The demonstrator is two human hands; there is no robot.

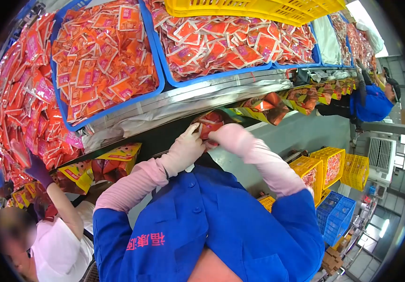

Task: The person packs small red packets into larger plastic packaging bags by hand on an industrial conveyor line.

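A red packaging bag (211,121) is directly in front of my chest, at the edge of the dark belt. My left hand (185,149), in a white glove, pinches its near left side with thumb and fingers. On the other side, my right hand (230,138) is closed with its fingertips at the bag's near right edge. Those fingertips are partly hidden, and so are the bag's contents. More red and yellow bags (268,108) stand along the belt to the right, while another yellow and red bag (118,160) sits to the left.
Blue crates (161,77) full of small red sachets line the far side, below a yellow crate (254,10). Loose sachets (28,98) are heaped at left. A co-worker's gloved hand (38,170) reaches in there; another person (374,101) works far right. Stacked yellow crates (327,152) stand right.
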